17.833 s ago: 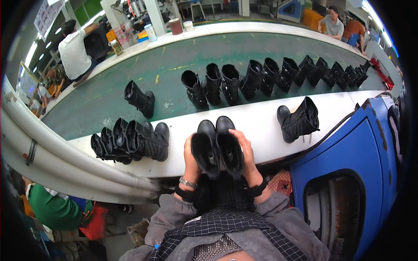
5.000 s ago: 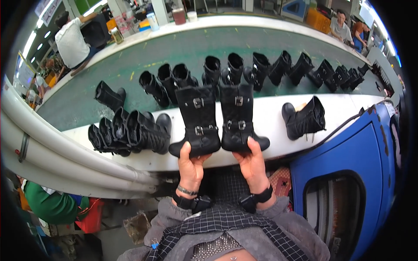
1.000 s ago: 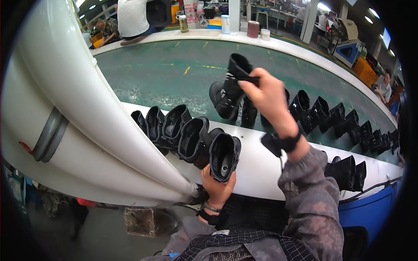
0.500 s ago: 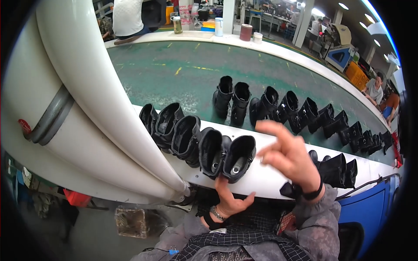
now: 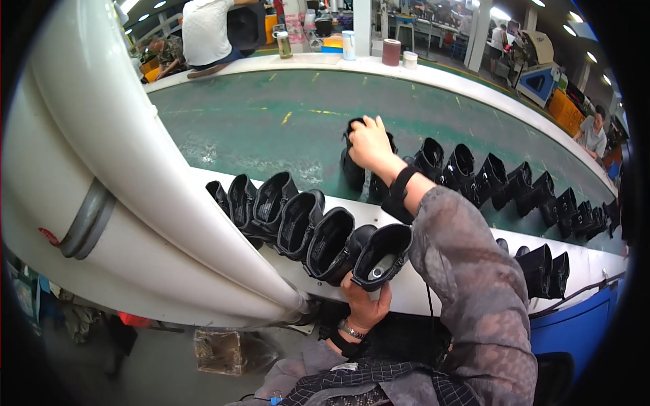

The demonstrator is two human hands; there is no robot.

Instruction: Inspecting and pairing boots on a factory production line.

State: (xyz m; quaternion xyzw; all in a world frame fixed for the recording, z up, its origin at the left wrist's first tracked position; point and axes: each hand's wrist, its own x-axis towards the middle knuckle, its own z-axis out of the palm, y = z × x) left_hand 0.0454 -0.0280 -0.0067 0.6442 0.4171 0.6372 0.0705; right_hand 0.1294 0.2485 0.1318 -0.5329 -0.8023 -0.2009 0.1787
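My left hand (image 5: 365, 308), with a metal watch on its wrist, has its thumb and fingers closed on the heel of a black ankle boot (image 5: 401, 260). A small round, pale ring shows on the insole inside that boot. Beyond it, my right hand (image 5: 371, 145) reaches over the green belt, its fingers bent over the top of another upright black boot (image 5: 352, 172). The hand covers part of that boot, and its neighbour is mostly hidden behind my wrist. Left of my left hand, several black boots (image 5: 298, 223) stand in a row on the white ledge (image 5: 318, 287).
Black boots (image 5: 491, 176) stand in a line along the green belt (image 5: 237, 128) toward the right. More boots (image 5: 538, 271) sit on the ledge by a blue panel (image 5: 575, 331). A big white pipe (image 5: 122, 95) rises at left. Other people work beyond the belt.
My right hand has moved forward from above the ledge to the boot on the belt. My left thumb has come up against the boot. The view has shifted slightly.
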